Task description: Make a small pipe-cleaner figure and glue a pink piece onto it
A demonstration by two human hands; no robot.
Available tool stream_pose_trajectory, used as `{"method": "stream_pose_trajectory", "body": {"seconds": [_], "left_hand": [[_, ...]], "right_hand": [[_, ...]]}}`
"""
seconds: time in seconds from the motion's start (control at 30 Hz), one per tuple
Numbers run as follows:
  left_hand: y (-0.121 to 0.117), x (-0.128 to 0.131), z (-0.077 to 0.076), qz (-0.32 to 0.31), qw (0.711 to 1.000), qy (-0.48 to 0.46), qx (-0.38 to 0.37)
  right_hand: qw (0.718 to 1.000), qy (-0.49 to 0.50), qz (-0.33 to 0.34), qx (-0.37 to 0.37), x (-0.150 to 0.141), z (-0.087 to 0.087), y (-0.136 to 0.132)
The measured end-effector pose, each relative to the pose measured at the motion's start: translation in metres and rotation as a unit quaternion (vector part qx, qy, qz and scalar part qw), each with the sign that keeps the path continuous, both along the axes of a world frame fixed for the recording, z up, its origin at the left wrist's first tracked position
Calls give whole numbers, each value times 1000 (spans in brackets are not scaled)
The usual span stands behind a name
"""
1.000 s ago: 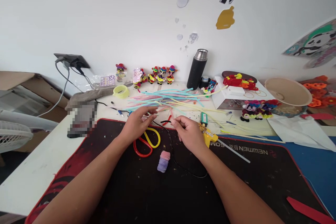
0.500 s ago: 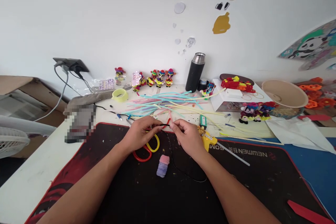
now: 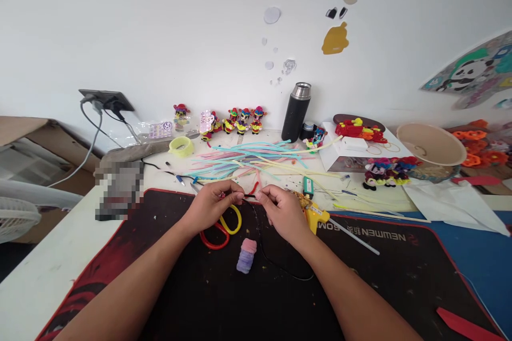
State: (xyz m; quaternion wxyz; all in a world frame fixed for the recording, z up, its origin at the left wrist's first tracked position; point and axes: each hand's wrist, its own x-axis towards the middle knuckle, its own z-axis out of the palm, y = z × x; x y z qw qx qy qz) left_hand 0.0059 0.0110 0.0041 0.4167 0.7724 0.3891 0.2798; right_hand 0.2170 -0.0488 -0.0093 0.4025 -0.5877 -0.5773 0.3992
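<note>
Left hand [image 3: 214, 205] and right hand [image 3: 282, 210]: thumb and index pinched tight on each, one end of the black strip [image 3: 250, 196] in each pinch, short bit spanning the gap over the mat's [image 3: 240, 303] far edge. Scissors [image 3: 226, 228] loops just below left hand, glue gun [image 3: 316, 217] beside right wrist at that same edge. Pink-purple roll [image 3: 246, 256] on mat, nearer than both hands. Black cord [image 3: 262, 245] curves past it to right forearm. Fuzzy stems [image 3: 248, 157] piled beyond, bottle [image 3: 296, 117] at table's [image 3: 36, 272] back edge.
</note>
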Motion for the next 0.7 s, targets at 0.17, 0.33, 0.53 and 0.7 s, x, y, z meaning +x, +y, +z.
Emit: {"method": "stream_pose_trajectory", "body": {"seconds": [0.17,0.33,0.53,0.7], "left_hand": [[3,-2,-2,34,999,-12,-11],[7,-7,-4,69,996,-42,-29],[8,-8,-7,102,994,-6,31],[3,-6,-5,12,998,-18,58]], "right_hand": [[1000,7,-5,1,0,-1,0],[1000,-1,-10,3,1,0,1],[1000,0,-10,4,0,-1,0],[1000,2,-12,-2,0,-1,0]]}}
